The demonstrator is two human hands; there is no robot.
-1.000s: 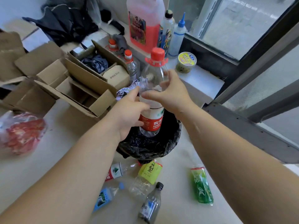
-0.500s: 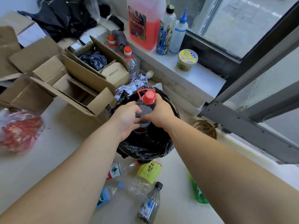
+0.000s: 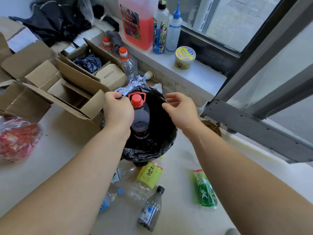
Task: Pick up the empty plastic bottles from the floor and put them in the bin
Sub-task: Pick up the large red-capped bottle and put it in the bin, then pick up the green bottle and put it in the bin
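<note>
Open cardboard boxes (image 3: 55, 85) left of centre on the floor, a dark crumpled bag (image 3: 88, 62) inside one. Red plastic bag (image 3: 17, 138) at far left. On the window ledge (image 3: 199, 77): pink liquid jug (image 3: 138, 22), yellow tub (image 3: 185, 57), blue-capped squeeze bottle (image 3: 174, 31). Dark clothing (image 3: 54, 21) heaped behind.

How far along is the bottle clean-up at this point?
Done: a large red-capped bottle stands inside the bin. In hand: nothing; left hand and right hand are both open at the rim. Left on the floor: the yellow-label bottle, green bottle, dark-capped bottle, blue-capped bottle and a clear one.
</note>
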